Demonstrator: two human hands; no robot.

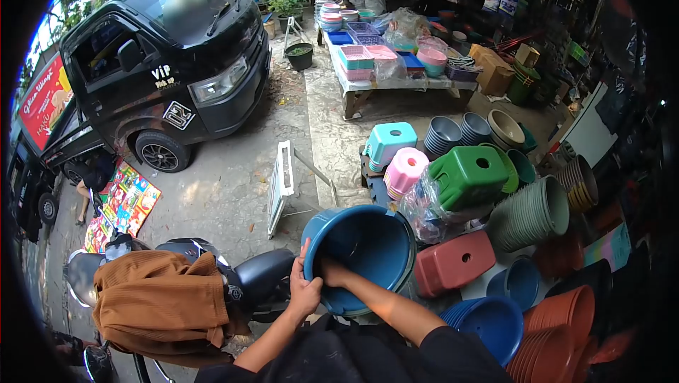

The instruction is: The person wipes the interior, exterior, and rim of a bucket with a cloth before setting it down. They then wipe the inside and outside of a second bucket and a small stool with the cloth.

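In front of my body a blue plastic bucket (378, 241) is tilted with its mouth toward me. A second, greenish-blue rim shows along its right and lower edge, so another may be nested with it. My left hand (304, 285) grips the bucket's left side, thumb near the rim and fingers along the outer wall. My right hand (334, 272) reaches inside the bucket against its shaded left inner wall; its fingers are hidden in shadow, so I cannot see what they touch.
A motorbike with a brown jacket (163, 302) stands at left, near a black pickup (170, 65). A folding sign (281, 185) is ahead. At right are a green stool (470, 174), a red-brown stool (456, 263) and stacked blue basins (491, 323). A table (382, 84) holds baskets.
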